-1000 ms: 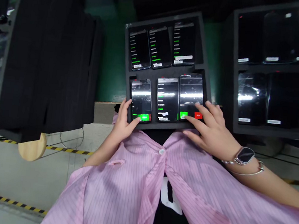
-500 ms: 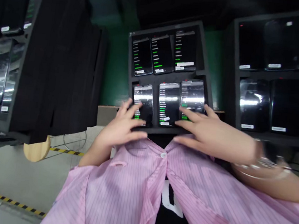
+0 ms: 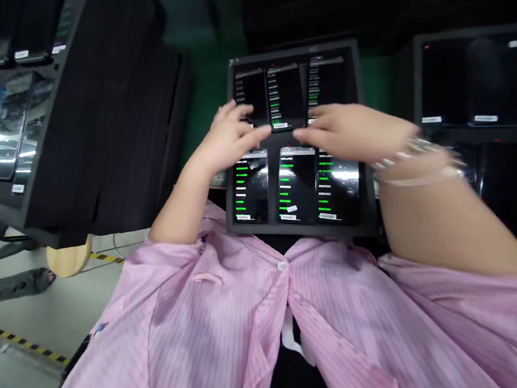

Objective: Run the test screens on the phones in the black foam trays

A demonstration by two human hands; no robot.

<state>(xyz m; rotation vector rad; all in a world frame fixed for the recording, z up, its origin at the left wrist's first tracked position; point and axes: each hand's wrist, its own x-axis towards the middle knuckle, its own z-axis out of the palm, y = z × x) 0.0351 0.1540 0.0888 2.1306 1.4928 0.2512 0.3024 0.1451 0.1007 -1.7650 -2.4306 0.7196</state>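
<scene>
A black foam tray [image 3: 301, 230] lies before me with two rows of smartphones, their screens lit with lines of white and green text. My left hand [image 3: 232, 134] is over the far-left phone [image 3: 248, 86], fingers spread and covering its lower part. Its thumb points at the middle far phone [image 3: 283, 94]. My right hand [image 3: 340, 128], a little blurred, reaches across the lower end of the far-right phone [image 3: 326, 80] with fingers stretched out. Neither hand grasps anything; whether the fingertips touch the screens I cannot tell. Nearer me are the front-left phone [image 3: 252, 190], front-middle phone [image 3: 294, 182] and front-right phone [image 3: 338, 197].
On the right stands another tray [image 3: 415, 68] of dark phones with white labels. At the left is a tall stack of black trays [image 3: 109, 108], phones in its top one. A round wooden piece [image 3: 68, 257] and another person's legs [image 3: 4, 293] show at lower left.
Both hands have moved away from me, from the front row of phones to the far row. The front phones now show more green lines. A person's legs have come into view at lower left.
</scene>
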